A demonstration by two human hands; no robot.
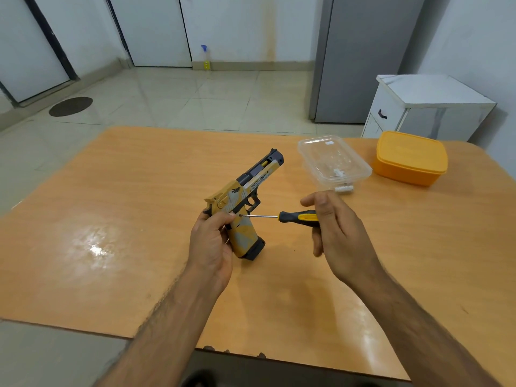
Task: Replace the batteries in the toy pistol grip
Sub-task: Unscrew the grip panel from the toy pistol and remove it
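A yellow, grey and black toy pistol (245, 191) is held above the wooden table (125, 247), barrel pointing up and away. My left hand (212, 244) grips it round the back of the grip. A screwdriver (293, 217) with a black and yellow handle lies level, its metal tip touching the upper part of the grip by my left thumb. My right hand (337, 233) holds the screwdriver's handle in its fingers, palm turned toward the pistol.
A clear plastic container (333, 160) stands on the table behind my right hand, small white pieces (344, 188) at its front. An orange lidded box (410, 157) sits at the far right. A white cabinet (424, 107) and a grey fridge (360, 57) stand beyond the table.
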